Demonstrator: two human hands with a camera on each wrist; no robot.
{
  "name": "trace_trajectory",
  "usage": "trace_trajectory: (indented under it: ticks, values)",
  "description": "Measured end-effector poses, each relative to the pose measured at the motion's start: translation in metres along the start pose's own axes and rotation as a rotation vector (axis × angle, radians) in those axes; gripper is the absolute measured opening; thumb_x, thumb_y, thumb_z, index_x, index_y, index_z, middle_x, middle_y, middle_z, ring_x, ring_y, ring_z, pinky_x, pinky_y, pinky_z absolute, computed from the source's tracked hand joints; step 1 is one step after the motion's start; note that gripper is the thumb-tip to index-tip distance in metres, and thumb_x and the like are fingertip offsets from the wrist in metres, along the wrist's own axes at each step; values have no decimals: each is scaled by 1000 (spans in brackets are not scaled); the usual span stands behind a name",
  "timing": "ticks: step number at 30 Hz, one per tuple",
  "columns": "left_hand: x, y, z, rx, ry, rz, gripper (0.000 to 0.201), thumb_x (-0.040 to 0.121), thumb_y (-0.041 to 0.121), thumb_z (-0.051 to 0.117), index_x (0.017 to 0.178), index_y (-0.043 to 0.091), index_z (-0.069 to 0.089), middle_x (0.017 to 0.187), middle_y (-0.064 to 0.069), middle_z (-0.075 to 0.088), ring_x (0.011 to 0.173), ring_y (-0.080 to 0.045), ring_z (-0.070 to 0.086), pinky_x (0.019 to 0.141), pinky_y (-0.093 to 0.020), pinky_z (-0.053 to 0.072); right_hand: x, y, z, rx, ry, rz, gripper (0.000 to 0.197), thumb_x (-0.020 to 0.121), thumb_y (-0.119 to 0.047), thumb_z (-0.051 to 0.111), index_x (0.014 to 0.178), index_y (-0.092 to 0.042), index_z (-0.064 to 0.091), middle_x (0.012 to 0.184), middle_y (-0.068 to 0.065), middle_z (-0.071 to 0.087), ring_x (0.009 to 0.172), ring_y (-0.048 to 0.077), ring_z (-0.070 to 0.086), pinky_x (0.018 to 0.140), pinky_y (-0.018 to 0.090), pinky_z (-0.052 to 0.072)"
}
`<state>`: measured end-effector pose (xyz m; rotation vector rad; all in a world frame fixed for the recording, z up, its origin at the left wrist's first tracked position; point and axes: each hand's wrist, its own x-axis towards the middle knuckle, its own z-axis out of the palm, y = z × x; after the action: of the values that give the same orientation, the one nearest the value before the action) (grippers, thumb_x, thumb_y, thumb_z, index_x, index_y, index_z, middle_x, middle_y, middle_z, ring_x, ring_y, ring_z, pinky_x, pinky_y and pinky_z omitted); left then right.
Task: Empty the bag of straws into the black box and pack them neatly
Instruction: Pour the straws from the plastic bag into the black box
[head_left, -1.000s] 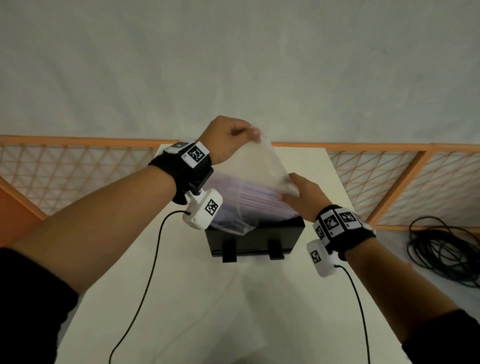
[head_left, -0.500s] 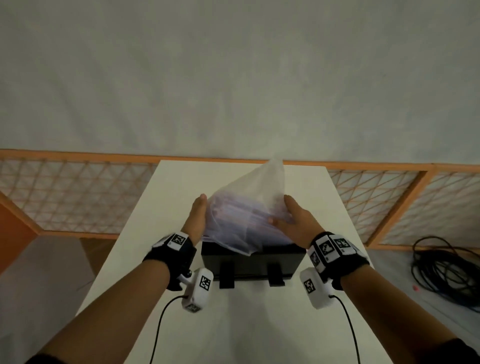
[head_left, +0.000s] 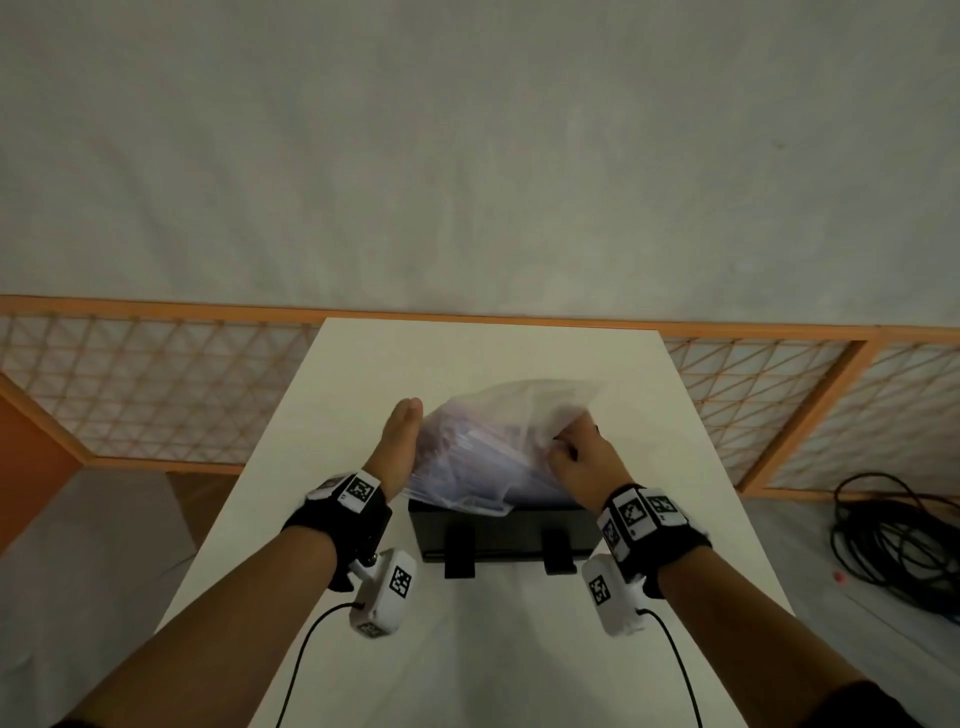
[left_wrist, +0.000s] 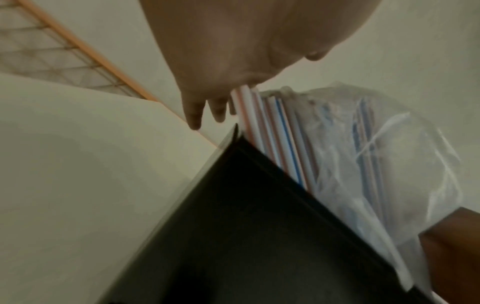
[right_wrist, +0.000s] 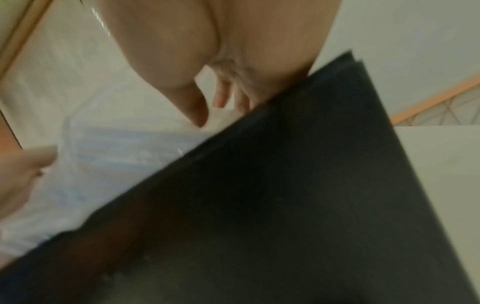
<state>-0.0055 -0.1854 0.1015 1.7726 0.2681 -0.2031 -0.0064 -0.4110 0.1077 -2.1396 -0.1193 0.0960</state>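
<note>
Head view: the black box (head_left: 506, 530) stands on the table (head_left: 363, 364) toward its near edge, midway between the side edges. The clear bag (head_left: 498, 441) lies across the box's open top, long axis running left to right. The left hand (head_left: 397, 447) stands flat, fingers straight, against the bag's left end. The right hand (head_left: 587, 460) bunches the film at the right end, fingers curled into it.

Left wrist view: straws (left_wrist: 275, 139) poke out of the bag's mouth beside the straight fingers (left_wrist: 193, 115), already past the box wall (left_wrist: 233, 226).

Right wrist view: blurred; thumb and fingers (right_wrist: 221, 96) reach down at the box rim, film beneath them.

The mouth faces left, so pulling the film off probably falls to the right hand.
</note>
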Motion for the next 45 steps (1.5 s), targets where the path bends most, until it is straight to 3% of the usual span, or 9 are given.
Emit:
trace_trajectory:
  ticks: [2, 5, 9, 14, 19, 24, 30, 37, 45]
  values:
    - [0, -2, -1, -2, -1, -28, 48, 102, 44, 18, 128, 19, 50, 131, -5, 52, 123, -21, 46, 98, -12, 36, -2, -11, -3, 189, -30, -47, 55, 84, -15, 67, 128, -23, 35, 101, -14, 52, 88, -1, 53, 64, -1, 43]
    - [-6, 13, 0, 72, -28, -19, 40, 104, 36, 16, 93, 25, 53, 88, -2, 55, 79, -15, 53, 62, -3, 41, 1, -26, -10, -71, -9, -89, 30, 80, -28, 71, 105, -17, 58, 95, -3, 61, 88, 14, 60, 75, 13, 45]
    - [-6, 26, -15, 139, 8, 3, 58, 100, 50, 17, 147, 18, 31, 152, 0, 30, 140, -19, 29, 114, -32, 21, 13, -36, -45, -205, 192, -212, 20, 84, -24, 68, 73, -12, 56, 71, -6, 52, 64, 3, 48, 59, -1, 35]
    - [-11, 29, -14, 281, -111, 25, 48, 104, 38, 17, 126, 14, 52, 122, 1, 46, 97, -5, 51, 73, 5, 30, 19, -31, -65, -136, 162, -109, 28, 85, 2, 46, 101, -21, 53, 78, 2, 69, 75, 19, 67, 63, 12, 45]
    - [-15, 30, -10, 261, -81, -24, 57, 101, 49, 13, 136, 16, 45, 137, -9, 50, 109, -20, 51, 86, -23, 32, 20, -38, -64, -283, 89, -226, 46, 88, 5, 40, 123, -19, 59, 98, 9, 61, 88, 22, 61, 76, 14, 45]
    - [-19, 36, 4, 233, -114, -110, 57, 98, 56, 12, 111, 22, 57, 108, -3, 60, 95, -11, 55, 80, -24, 37, 6, -49, -31, -365, -167, -196, 98, 70, -46, 76, 146, -34, 17, 123, 0, 42, 109, 14, 46, 100, 33, 38]
    - [-7, 32, 2, 325, -41, -12, 86, 83, 77, 13, 146, 21, 31, 156, -5, 24, 145, -22, 18, 118, -50, 9, 18, -54, -29, -559, -142, -181, 22, 85, -30, 63, 100, -14, 67, 103, 5, 54, 101, 23, 55, 90, 32, 41]
    - [-5, 18, 7, 394, -54, 59, 76, 91, 68, 13, 141, 17, 40, 154, -10, 27, 147, -25, 11, 118, -49, 9, 12, -43, -26, -315, -133, -186, 58, 82, 11, 34, 127, -24, 47, 91, 8, 57, 79, 20, 55, 71, 21, 43]
    - [4, -1, -3, 215, 125, 115, 63, 99, 50, 25, 148, 10, 25, 156, -8, 23, 144, -22, 22, 118, -34, 15, 12, -35, -25, -335, -46, -141, 23, 86, -29, 63, 104, -15, 58, 101, 3, 47, 83, 17, 48, 79, 23, 36]
